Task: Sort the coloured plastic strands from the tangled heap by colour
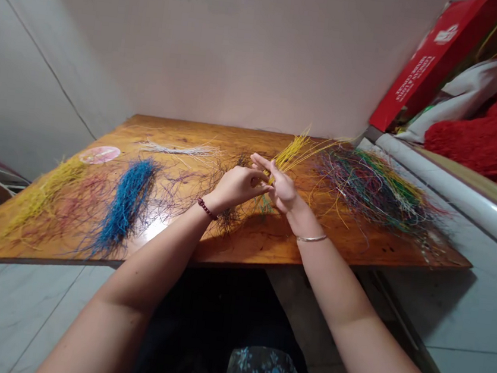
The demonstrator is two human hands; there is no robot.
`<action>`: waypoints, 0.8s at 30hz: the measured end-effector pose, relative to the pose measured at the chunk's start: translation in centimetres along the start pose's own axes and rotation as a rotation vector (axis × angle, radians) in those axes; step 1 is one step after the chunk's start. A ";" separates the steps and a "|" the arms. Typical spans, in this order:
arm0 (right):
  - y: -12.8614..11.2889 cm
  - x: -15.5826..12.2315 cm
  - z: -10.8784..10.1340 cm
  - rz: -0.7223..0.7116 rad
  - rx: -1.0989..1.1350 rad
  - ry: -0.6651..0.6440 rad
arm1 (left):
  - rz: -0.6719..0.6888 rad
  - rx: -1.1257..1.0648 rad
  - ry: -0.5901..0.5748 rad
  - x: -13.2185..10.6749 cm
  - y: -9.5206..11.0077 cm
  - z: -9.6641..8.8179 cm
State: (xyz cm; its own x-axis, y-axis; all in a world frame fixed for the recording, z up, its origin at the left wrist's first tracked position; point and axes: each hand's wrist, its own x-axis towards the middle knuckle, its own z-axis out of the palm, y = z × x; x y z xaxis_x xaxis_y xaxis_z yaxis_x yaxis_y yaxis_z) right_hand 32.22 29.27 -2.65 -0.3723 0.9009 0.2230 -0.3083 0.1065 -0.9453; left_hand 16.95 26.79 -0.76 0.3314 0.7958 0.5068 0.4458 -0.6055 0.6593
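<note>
Over the middle of the wooden table, my two hands meet around a bundle of thin yellow wire-like strands (pixel 292 151). The strands fan out up and to the right from between my fingers. My left hand (pixel 240 182), with a dark beaded bracelet at the wrist, is closed in a pinch at the bundle's lower end. My right hand (pixel 282 185), wearing a metal bangle, has the bundle across its palm side, some fingers stretched out and the thumb toward my left fingertips. Where exactly the fingers grip is partly hidden. Dark loose strands (pixel 227 217) lie beneath.
On the wooden table (pixel 241 251), a tangled multicoloured pile (pixel 374 186) lies right. Leftward are blue strands (pixel 127 202), red strands (pixel 79 200), yellow-green strands (pixel 48 193), white strands (pixel 181 150) and a pink-white disc (pixel 99 154). A red box (pixel 424 63) stands beyond the right edge.
</note>
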 end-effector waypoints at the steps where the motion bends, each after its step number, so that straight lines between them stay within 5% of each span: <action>1: 0.1 0.0 0.0 -0.002 0.008 -0.002 | -0.001 0.007 0.004 0.0 0.0 0.1; 9: -0.8 -0.4 0.4 0.013 0.028 -0.031 | -0.002 -0.087 -0.027 0.1 0.4 -0.2; 20: -1.3 -0.4 0.0 0.038 0.094 -0.101 | -0.198 -0.925 0.004 1.0 -0.4 -2.1; 24: -1.5 -0.6 0.1 0.008 0.131 -0.056 | -0.203 -1.108 0.113 0.9 0.5 -3.5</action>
State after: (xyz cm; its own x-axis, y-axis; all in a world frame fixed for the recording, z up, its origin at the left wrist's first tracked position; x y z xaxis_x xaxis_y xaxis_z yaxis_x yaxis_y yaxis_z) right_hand 32.80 28.54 -1.29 -0.4218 0.8764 0.2322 -0.4158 0.0406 -0.9086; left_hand 14.55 27.17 2.03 0.2351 0.9089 0.3446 -0.5178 -0.1829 0.8357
